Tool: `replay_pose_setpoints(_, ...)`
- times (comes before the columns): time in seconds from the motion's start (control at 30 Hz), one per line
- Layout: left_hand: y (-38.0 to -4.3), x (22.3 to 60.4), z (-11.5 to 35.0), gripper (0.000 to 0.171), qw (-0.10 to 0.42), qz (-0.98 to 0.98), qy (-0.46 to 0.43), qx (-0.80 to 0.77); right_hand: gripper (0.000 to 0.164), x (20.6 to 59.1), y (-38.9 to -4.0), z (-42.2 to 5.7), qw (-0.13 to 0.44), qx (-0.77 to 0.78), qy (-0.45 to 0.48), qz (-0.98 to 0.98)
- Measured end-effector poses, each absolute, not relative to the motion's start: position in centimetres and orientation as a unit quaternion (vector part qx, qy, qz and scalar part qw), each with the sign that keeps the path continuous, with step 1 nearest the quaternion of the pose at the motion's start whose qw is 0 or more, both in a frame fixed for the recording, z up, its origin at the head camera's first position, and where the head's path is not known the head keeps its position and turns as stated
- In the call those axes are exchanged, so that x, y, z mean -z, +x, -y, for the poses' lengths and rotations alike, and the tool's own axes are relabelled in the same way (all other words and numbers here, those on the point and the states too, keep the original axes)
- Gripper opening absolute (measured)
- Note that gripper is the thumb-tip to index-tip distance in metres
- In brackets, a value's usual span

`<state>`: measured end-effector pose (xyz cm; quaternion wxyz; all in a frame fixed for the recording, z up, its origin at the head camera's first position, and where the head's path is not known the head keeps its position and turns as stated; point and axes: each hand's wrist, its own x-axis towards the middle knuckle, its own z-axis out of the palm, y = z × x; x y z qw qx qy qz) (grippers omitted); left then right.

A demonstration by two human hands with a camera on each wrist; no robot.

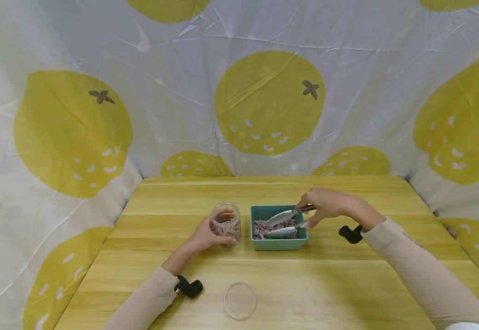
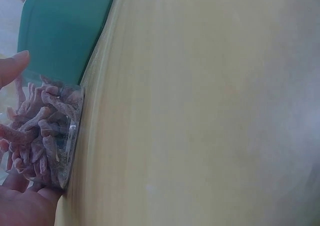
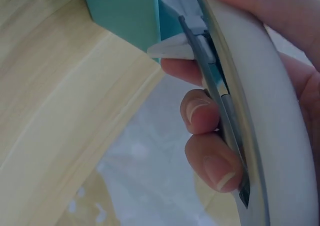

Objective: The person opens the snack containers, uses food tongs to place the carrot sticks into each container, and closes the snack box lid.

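Lemon-print cloth [image 1: 270, 103] hangs behind a wood-grain desk [image 1: 173, 195] and along both of its sides; you work near the middle of the top. Your left hand [image 1: 206, 234] curves round a clear jar [image 1: 232, 225], thumb on the near side, fingers on the far side. Jar stands on the desk, mouth up and uncovered, left of a teal box [image 1: 278, 245]. Pale purplish strips [image 2: 37, 131] lie in the jar's lower part, upper part clear; more strips lie in the box.

Your right hand [image 1: 327, 202] grips metal tongs [image 1: 281, 217], thumb and fingers on opposite arms. Tong tips are inside the box, spread apart over the strips; whether any strip is caught between them, you cannot tell from these views. Clear round lid [image 1: 240, 300] lies flat on the desk, nearer you than the jar and apart from it.

Progress, judged: partway. Lid is off, strips sit in both containers, and the box holds plenty to handle. Closing the jar is not yet done. No final amount for either container can be read here.
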<state>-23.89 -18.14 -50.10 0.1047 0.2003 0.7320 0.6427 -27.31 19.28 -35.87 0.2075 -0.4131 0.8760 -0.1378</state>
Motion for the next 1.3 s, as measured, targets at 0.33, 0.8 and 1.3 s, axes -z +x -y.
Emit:
replay_pose_setpoints(0.33, -23.8, 50.1, 18.1, 0.081, 0.106, -0.728, 0.201, -0.647, 0.070, 35.7, -27.0, -18.8, 0.197, 0.121, -0.413, -0.881)
replay_pose_setpoints(0.8, -23.8, 49.8, 18.1, 0.080, 0.103, -0.734, 0.202, -0.641, 0.052, 35.5, -27.0, -18.2, 0.211, 0.119, -0.412, -0.879)
replay_pose_setpoints(1.3, -23.8, 49.8, 18.1, 0.079, 0.107, -0.737, 0.194, -0.639, 0.050, 35.9, -27.0, -18.8, 0.189, 0.119, -0.433, -0.873)
